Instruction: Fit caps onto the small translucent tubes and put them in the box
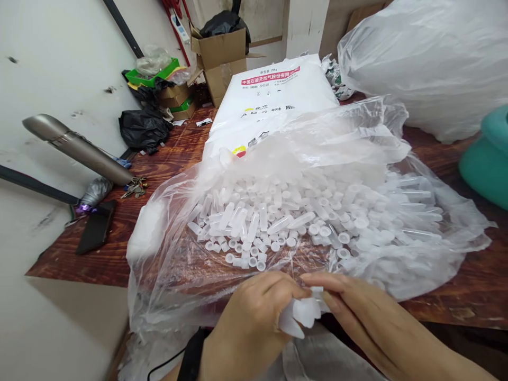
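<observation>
Below the table's front edge, my left hand (pixel 254 312) is closed around several translucent plastic tubes (pixel 304 313), whose rounded ends stick out toward the right. My right hand (pixel 357 312) meets it from the right, its fingers pinched on a small white cap (pixel 317 292) at the tubes. Just beyond both hands, a clear plastic bag (pixel 178 275) lies spread on the wooden table (pixel 107 262). Loose white caps (pixel 253 261) and translucent tubes (pixel 263 217) are heaped on it, with more tubes at its right side.
Behind the pile lies a white printed sack (pixel 286 87). A teal container (pixel 486 159) and a big plastic bag (pixel 428 63) stand at the right. On the left are a phone (pixel 96 226), keys (pixel 135 187), a metallic cylinder (pixel 79 148), a black bag (pixel 145 129) and a cardboard box (pixel 222 58).
</observation>
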Demonstrator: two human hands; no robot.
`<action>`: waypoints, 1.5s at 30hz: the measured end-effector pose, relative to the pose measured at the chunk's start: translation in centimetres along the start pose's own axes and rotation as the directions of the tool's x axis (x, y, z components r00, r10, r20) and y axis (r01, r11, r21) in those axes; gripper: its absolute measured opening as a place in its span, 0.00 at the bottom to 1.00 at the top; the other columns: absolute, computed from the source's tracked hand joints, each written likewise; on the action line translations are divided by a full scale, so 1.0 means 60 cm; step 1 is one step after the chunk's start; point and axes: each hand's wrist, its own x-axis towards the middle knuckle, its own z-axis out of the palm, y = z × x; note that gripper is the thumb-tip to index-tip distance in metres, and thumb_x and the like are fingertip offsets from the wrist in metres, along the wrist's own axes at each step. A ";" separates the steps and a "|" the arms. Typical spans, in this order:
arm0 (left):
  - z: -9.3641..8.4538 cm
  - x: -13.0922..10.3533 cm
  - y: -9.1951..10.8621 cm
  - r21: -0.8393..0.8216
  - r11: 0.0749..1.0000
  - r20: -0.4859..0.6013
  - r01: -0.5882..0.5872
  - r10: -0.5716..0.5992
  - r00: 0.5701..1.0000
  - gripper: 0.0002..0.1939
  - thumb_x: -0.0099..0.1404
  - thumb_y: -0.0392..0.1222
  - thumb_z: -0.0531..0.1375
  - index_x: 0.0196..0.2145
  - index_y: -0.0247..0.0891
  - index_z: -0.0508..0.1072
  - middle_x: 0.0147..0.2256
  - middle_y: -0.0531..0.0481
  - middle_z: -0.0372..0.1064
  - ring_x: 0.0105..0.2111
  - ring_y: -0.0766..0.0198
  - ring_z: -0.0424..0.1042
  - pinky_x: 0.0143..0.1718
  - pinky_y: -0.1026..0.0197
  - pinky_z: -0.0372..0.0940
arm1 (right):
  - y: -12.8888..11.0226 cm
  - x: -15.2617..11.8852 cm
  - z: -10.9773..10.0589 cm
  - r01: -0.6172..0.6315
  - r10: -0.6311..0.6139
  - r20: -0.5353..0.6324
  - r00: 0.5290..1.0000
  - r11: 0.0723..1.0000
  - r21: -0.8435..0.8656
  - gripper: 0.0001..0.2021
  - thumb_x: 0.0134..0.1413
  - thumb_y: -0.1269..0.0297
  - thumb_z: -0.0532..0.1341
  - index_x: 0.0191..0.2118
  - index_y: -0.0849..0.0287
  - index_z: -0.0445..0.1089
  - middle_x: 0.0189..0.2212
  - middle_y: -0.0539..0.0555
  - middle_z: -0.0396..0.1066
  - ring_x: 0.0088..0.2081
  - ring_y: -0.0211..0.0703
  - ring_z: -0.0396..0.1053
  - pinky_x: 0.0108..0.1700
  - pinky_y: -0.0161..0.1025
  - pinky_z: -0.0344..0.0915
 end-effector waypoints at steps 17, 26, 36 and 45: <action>-0.027 0.093 -0.038 0.491 0.853 0.038 0.179 -0.226 0.973 0.07 0.69 0.35 0.64 0.45 0.39 0.72 0.41 0.49 0.79 0.42 0.56 0.79 0.44 0.57 0.73 | 0.056 0.036 -0.015 0.003 -0.020 -0.053 0.998 0.954 -0.301 0.15 0.77 0.58 0.49 0.61 0.55 0.64 0.48 0.61 0.78 0.47 0.57 0.80 0.47 0.55 0.79; -0.021 0.160 -0.051 0.645 0.733 0.095 0.217 -0.358 0.929 0.05 0.68 0.31 0.61 0.38 0.35 0.77 0.38 0.40 0.78 0.40 0.47 0.80 0.41 0.51 0.72 | 0.105 0.035 0.014 0.108 -0.122 -0.002 0.993 0.886 -0.451 0.15 0.76 0.68 0.49 0.59 0.60 0.68 0.46 0.63 0.76 0.44 0.55 0.79 0.44 0.52 0.79; -0.037 0.060 -0.007 -0.071 0.843 0.094 0.533 -0.526 0.845 0.09 0.68 0.47 0.67 0.37 0.41 0.72 0.31 0.57 0.75 0.30 0.64 0.73 0.33 0.62 0.65 | 0.071 0.043 -0.015 -0.197 0.207 -0.140 0.968 0.977 0.081 0.12 0.73 0.59 0.59 0.56 0.45 0.73 0.46 0.54 0.76 0.44 0.46 0.79 0.42 0.38 0.78; -0.011 0.009 -0.003 -0.333 0.834 0.005 0.440 -0.465 0.885 0.11 0.62 0.35 0.70 0.42 0.46 0.80 0.36 0.57 0.77 0.33 0.66 0.75 0.36 0.65 0.69 | 0.014 0.041 -0.006 -0.057 0.097 -0.081 0.992 0.916 0.396 0.21 0.70 0.70 0.60 0.60 0.36 0.73 0.56 0.46 0.78 0.58 0.38 0.76 0.57 0.31 0.73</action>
